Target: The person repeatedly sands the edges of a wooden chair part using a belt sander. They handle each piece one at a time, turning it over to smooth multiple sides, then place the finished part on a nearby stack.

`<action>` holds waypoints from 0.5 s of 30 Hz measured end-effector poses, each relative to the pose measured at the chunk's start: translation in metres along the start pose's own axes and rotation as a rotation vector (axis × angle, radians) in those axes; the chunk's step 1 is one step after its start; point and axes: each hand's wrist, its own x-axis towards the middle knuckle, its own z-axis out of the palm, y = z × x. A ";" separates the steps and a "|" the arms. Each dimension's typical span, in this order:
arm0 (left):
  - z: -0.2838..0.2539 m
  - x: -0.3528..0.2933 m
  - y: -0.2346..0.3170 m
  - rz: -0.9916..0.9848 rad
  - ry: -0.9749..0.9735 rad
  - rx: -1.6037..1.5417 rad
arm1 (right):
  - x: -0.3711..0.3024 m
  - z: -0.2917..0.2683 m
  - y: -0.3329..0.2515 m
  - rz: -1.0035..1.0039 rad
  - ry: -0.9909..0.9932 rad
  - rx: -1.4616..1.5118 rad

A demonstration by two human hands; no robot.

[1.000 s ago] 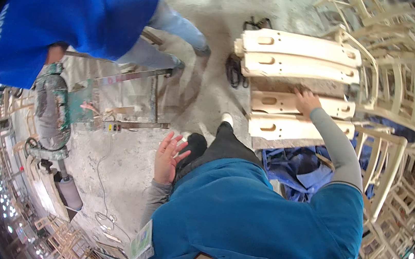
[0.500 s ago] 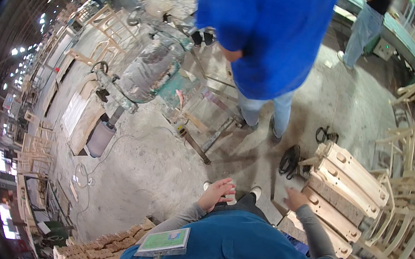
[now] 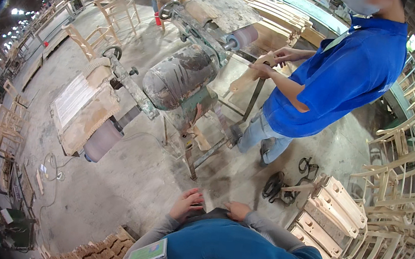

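Note:
My left hand (image 3: 187, 204) hovers in front of my waist with its fingers loosely apart, holding nothing. Close by on the right, my right hand (image 3: 237, 211) points inward, its fingers partly extended and nothing visible in them. Both hands are in the air before my blue shirt (image 3: 235, 241). Ahead stands a sanding machine (image 3: 178, 74) with a dusty grey motor and abrasive drums (image 3: 105, 140) at its ends. A co-worker in a blue shirt (image 3: 334, 85) holds a flat wooden piece (image 3: 250, 76) in both hands beside the far drum (image 3: 243, 37).
Stacked wooden slats with oval holes (image 3: 329, 212) are at my right, chair frames (image 3: 390, 203) beyond them. Black straps or belts (image 3: 274, 185) lie on the floor. Small wooden blocks (image 3: 94, 250) fill the lower left. A cable (image 3: 50, 188) runs across the floor.
The view has shifted, showing more of the machine and the co-worker's hands with the wooden piece. My right hand has moved inward, closer to my left hand.

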 end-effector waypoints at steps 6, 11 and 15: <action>-0.060 -0.010 0.017 0.095 0.128 -0.073 | 0.051 -0.013 -0.025 -0.063 0.035 -0.012; -0.086 -0.014 0.011 0.101 0.236 -0.172 | 0.079 -0.034 -0.044 -0.136 0.007 -0.075; -0.075 -0.001 0.008 0.058 0.241 -0.280 | 0.095 -0.047 -0.024 -0.140 0.001 -0.104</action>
